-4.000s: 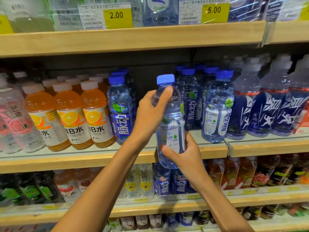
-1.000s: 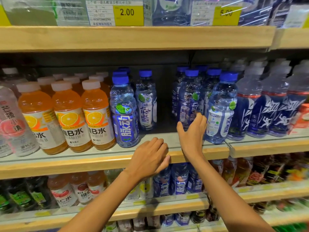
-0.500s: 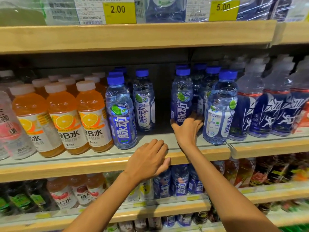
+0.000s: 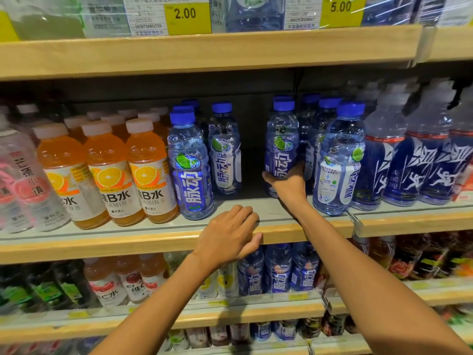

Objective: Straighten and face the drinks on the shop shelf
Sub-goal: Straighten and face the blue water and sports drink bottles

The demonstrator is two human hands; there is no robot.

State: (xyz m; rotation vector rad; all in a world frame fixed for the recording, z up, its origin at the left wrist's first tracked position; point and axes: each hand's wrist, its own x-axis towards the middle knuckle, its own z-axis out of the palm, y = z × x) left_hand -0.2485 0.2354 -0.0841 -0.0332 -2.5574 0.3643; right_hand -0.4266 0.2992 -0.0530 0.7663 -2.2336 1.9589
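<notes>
My right hand (image 4: 288,184) grips the lower part of a blue-capped, blue-labelled drink bottle (image 4: 281,142) standing upright on the middle shelf (image 4: 320,226), its label facing out. My left hand (image 4: 229,235) rests on the shelf's front edge with fingers loosely bent, holding nothing. Left of the gap stand two more of these bottles: one at the front (image 4: 190,170) and one further back (image 4: 225,152). To the right a front bottle (image 4: 339,162) shows its white label side, with others behind it.
Orange vitamin drinks (image 4: 149,172) fill the shelf's left part, pink-labelled clear bottles (image 4: 18,183) the far left. Dark-blue sports drinks (image 4: 419,160) stand at right. A shelf above carries yellow price tags (image 4: 188,17); lower shelves hold more bottles.
Earlier both hands held a bottle in front of the shelf. Since one second ago my right hand reached in, closed round a rear bottle and slid it forward; my left hand stayed on the edge.
</notes>
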